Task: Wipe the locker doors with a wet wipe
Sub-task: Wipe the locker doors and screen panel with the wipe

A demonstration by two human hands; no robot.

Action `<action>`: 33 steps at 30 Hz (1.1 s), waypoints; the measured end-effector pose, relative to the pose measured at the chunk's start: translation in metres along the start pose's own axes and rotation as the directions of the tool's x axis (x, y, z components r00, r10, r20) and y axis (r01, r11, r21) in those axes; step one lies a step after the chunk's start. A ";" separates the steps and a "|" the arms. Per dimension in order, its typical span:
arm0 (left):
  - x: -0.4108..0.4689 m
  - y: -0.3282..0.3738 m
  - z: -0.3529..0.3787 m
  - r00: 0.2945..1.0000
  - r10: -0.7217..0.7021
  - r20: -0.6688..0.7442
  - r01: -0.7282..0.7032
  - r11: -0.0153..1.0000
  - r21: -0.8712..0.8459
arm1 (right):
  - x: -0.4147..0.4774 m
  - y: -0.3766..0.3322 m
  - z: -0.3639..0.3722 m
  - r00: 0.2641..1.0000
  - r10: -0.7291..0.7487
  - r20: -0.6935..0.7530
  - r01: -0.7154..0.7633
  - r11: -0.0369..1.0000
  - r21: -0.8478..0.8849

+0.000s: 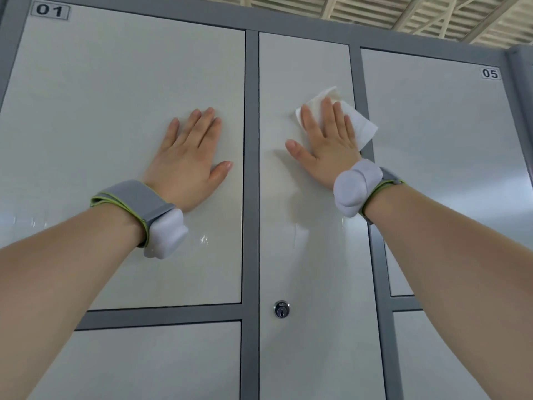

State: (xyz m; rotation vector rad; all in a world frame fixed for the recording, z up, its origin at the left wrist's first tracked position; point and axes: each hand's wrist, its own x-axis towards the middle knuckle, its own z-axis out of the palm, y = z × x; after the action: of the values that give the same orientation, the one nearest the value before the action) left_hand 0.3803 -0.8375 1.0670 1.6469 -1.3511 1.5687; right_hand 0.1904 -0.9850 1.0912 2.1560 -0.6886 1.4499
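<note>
A bank of pale grey locker doors in a darker grey frame fills the view. My right hand (327,140) lies flat with straight fingers on the tall middle door (311,241), pressing a white wet wipe (359,125) against its upper right part. The wipe sticks out past my fingers toward the door's right edge. My left hand (191,157) rests flat, fingers spread, on the door labelled 01 (101,96), holding nothing. Wet streaks shine on both doors below my wrists.
A round keyhole lock (281,308) sits low on the middle door. The door labelled 05 (447,140) stands to the right, and a lower door (161,362) lies under door 01. A slatted ceiling (403,15) shows above the lockers.
</note>
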 end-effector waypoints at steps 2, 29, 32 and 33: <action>0.000 0.000 -0.001 1.000 -0.002 0.004 0.002 1.000 0.005 | -0.013 0.000 0.006 0.993 -0.114 0.011 0.115 0.993 -0.039; -0.003 0.002 -0.006 1.000 -0.011 0.021 0.011 1.000 -0.001 | -0.046 -0.004 0.012 0.985 -0.172 0.031 0.173 0.985 -0.022; -0.011 0.003 -0.006 1.000 0.022 0.005 -0.022 1.000 -0.014 | -0.032 -0.008 0.008 0.999 0.050 0.015 -0.051 0.999 0.020; -0.013 0.005 -0.005 0.999 0.038 -0.003 -0.038 0.999 -0.018 | -0.027 -0.011 0.007 0.996 0.091 0.011 -0.091 0.995 0.031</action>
State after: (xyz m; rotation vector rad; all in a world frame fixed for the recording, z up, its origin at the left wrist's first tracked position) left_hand 0.3759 -0.8308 1.0548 1.6170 -1.3988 1.5746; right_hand 0.1940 -0.9767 1.0628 2.1828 -0.7816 1.5063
